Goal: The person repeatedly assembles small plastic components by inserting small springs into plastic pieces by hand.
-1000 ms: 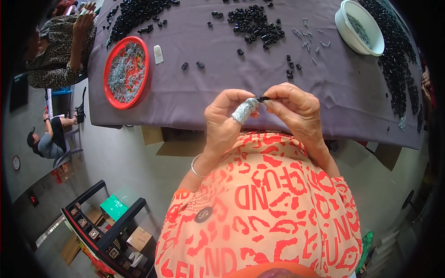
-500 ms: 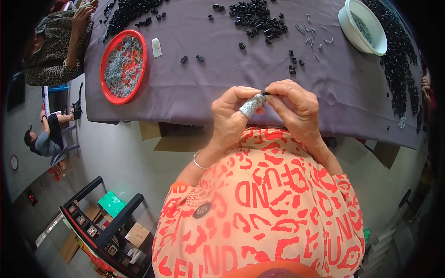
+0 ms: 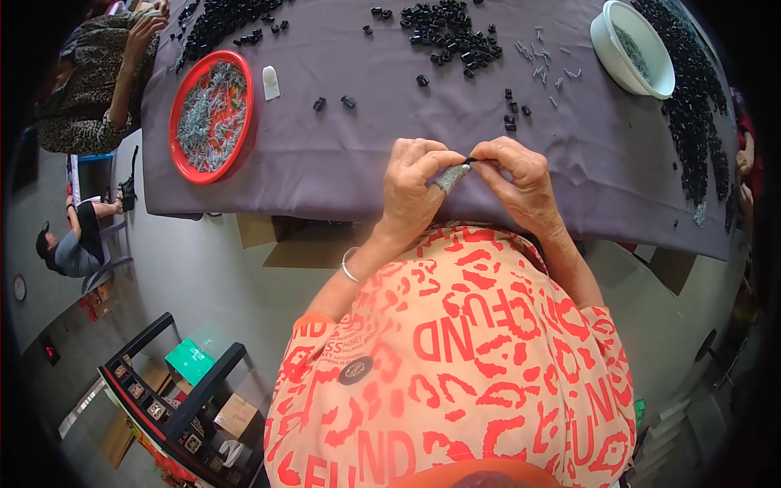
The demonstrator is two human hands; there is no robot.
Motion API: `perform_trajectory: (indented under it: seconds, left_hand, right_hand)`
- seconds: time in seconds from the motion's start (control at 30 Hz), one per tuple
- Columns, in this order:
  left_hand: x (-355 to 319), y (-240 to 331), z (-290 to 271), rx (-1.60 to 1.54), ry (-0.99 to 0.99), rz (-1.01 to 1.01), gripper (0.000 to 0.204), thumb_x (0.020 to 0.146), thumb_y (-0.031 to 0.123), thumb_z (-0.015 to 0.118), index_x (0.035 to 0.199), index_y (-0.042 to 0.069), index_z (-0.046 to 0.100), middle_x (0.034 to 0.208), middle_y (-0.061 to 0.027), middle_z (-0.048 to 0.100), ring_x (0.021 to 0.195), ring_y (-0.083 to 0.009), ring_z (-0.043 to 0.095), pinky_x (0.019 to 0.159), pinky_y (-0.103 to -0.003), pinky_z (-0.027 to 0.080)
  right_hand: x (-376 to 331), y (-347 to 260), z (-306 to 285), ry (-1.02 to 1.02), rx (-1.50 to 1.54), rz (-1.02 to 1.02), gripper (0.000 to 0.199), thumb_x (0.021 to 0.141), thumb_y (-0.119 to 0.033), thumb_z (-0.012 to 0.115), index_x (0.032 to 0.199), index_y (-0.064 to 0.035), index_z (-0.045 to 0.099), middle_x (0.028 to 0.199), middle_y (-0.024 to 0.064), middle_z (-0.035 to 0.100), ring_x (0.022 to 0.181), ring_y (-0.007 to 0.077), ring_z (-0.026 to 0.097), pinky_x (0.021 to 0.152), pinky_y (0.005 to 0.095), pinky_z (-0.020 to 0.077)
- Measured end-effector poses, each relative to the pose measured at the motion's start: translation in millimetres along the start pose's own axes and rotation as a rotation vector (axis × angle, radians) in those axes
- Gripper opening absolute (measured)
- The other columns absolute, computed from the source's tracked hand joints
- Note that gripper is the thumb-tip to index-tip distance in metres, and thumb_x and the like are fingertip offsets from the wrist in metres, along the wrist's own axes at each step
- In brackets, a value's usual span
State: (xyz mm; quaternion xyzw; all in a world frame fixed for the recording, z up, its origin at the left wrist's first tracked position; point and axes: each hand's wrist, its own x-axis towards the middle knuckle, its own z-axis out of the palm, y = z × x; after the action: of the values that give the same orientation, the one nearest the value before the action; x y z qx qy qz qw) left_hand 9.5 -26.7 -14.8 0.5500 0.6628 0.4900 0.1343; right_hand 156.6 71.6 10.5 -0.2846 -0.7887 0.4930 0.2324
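Mid-assembly at the near counter [image 3: 325,175] edge: left hand [image 3: 415,191] with taped thumb and right hand [image 3: 521,183] pinching one small black piece [image 3: 472,162] together, heaps of loose black pieces [image 3: 451,32] at twelve o'clock seemingly undone.

A small black part [image 3: 473,161] was pinched between the fingertips of the left hand [image 3: 415,183] and the right hand [image 3: 521,183], just above the near edge of the purple cloth [image 3: 342,163]. The left thumb was wrapped in grey tape [image 3: 448,178]. On the cloth, beyond the hands, a heap of black parts [image 3: 451,32] was spread, with grey pins [image 3: 545,61] beside it. A red tray [image 3: 211,115] filled with grey pins was set at the cloth's left end, and a white bowl [image 3: 633,49] at its far right, next to a long black pile [image 3: 691,106]. Another person [image 3: 102,81] was seated by the cloth's left end.
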Motion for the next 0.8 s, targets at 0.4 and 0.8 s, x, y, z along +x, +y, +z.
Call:
perform_trajectory:
  seconds: [0.4,0.8]
  left_hand:
    - [0,-5,5,0.364,-0.078,0.06,0.021,0.06,0.014,0.078,0.079,0.015,0.068,0.082,0.0022,0.059,0.081,-0.0218,0.053,0.07,-0.035,0.042]
    - [22,12,-21,-0.118,-0.29,-0.345,0.017,0.077,0.007,0.064,0.093,0.003,0.065,0.079,-0.0034,0.063,0.067,-0.0184,0.06,0.061,-0.032,0.047]
  right_hand:
    - [8,7,7,-0.163,-0.582,-0.301,0.021,0.075,0.0,0.061,0.096,-0.0014,0.056,0.082,0.0112,0.056,0.078,0.0281,0.058,0.067,0.0368,0.0491]
    - [10,2,7,-0.131,-0.568,-0.347,0.044,0.072,0.004,0.062,0.114,-0.0012,0.047,0.078,0.0114,0.055,0.072,0.0283,0.057,0.064,0.0383,0.048]
